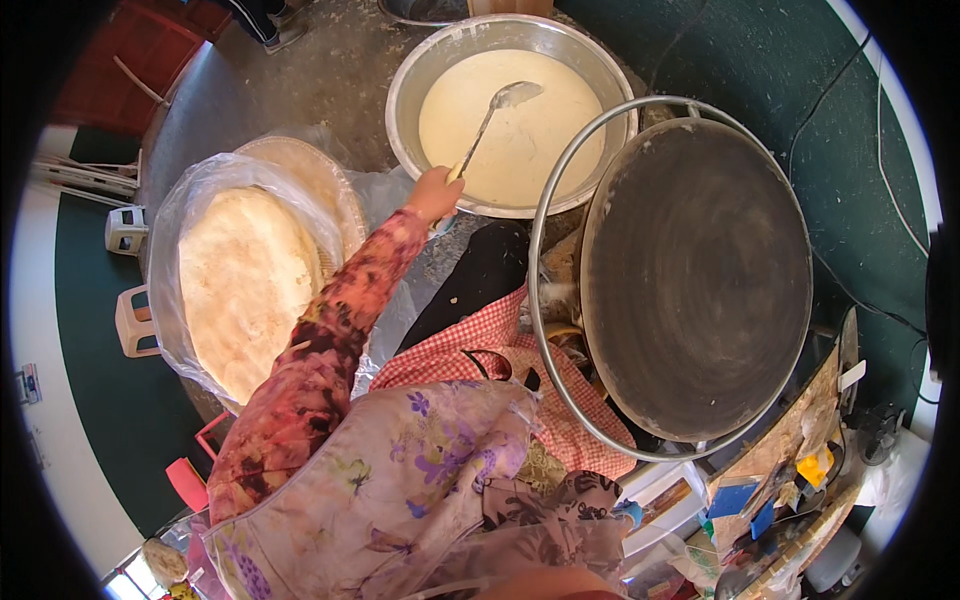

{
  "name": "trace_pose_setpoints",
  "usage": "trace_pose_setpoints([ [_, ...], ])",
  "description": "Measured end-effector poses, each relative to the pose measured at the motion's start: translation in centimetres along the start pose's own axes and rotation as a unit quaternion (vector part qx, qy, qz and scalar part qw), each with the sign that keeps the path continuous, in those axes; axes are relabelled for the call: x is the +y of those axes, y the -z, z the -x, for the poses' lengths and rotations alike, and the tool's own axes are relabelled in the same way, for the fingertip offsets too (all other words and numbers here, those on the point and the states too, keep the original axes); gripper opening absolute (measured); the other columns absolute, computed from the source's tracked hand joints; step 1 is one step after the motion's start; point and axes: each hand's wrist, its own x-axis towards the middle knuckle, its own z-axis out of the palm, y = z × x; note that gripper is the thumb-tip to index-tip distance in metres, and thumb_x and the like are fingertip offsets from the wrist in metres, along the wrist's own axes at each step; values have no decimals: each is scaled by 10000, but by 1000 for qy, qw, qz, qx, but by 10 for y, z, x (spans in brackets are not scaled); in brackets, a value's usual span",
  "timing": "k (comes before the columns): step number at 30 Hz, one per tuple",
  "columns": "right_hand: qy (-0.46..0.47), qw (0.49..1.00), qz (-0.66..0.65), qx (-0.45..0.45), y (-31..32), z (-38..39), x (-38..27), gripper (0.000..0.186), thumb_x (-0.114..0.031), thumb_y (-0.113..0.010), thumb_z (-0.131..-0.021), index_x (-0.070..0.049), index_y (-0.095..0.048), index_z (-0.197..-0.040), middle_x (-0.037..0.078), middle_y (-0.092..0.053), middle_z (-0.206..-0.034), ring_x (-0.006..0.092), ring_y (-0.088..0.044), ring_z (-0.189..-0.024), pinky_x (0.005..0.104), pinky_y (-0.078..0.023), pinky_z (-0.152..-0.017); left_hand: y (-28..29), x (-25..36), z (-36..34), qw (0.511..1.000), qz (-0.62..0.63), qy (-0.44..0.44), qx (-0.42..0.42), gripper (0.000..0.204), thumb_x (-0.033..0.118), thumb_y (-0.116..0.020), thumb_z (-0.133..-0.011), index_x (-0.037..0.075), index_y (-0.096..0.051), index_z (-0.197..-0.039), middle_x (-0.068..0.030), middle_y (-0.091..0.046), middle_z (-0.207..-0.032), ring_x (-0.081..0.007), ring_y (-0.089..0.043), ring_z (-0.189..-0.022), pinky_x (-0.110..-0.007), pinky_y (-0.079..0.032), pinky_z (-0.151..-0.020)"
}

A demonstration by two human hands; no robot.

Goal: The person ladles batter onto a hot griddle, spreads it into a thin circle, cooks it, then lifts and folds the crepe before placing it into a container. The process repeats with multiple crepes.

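I see the left hand (436, 193) closed around a ladle (514, 95) at the batter basin (404, 105); right of that basin, a griddle (700, 280). I can't tell the right hand's grip.

The sleeved left arm (345, 310) reaches diagonally forward, its grip (434, 194) tightly curled.
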Motion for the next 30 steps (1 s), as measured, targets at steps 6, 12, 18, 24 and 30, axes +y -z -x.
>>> trace_pose_setpoints([
  [6, 6, 1000, -5, 8, -1, 15, -6, 476, -222, -491, -794, -121, -393, -1249, 119, -420, -872, 242, -398, -687, 363, -376, -584, -52, -4, -17, 977, -113, 121, -134, 255, 213, -520, -819, -34, -575, -842, -81, -546, -609, -160, -518, -423, -282, -410, -388],
  [12, 1, 1000, -2, 24, 8, 22, -1, 429, -172, -467, -802, -139, -414, -1226, 102, -424, -772, 213, -384, -594, 337, -362, -518, -15, -3, -12, 995, -28, -31, -86, 261, 185, -479, -849, -35, -558, -965, -88, -520, -555, -170, -497, -391, -315, -408, -382],
  [18, -9, 999, -17, 48, 31, 30, 8, 396, -121, -443, -809, -156, -435, -1203, 85, -428, -672, 184, -369, -502, 312, -349, -452, -79, -18, -32, 978, 42, 132, -158, 238, 198, -427, -897, 3, -527, -989, -45, -495, -602, -142, -460, -410, -274, -395, -372],
  [24, -15, 997, -26, 74, 63, 18, 19, 380, -71, -418, -816, -174, -455, -1180, 68, -433, -572, 154, -354, -409, 286, -335, -386, -66, -53, -36, 666, 568, 338, -344, 256, 256, -385, -948, 54, -462, -1086, 26, -394, -629, -65, -364, -442, -211, -321, -369],
  [30, 1, 998, -12, 54, 101, -7, 28, 326, -50, -433, -827, -177, -488, -1122, 56, -451, -526, 142, -374, -372, 276, -342, -348, -63, -68, -24, 523, 677, 300, -422, 331, 263, -379, -949, 39, -431, -1188, 29, -392, -637, -70, -379, -455, -212, -328, -384],
])
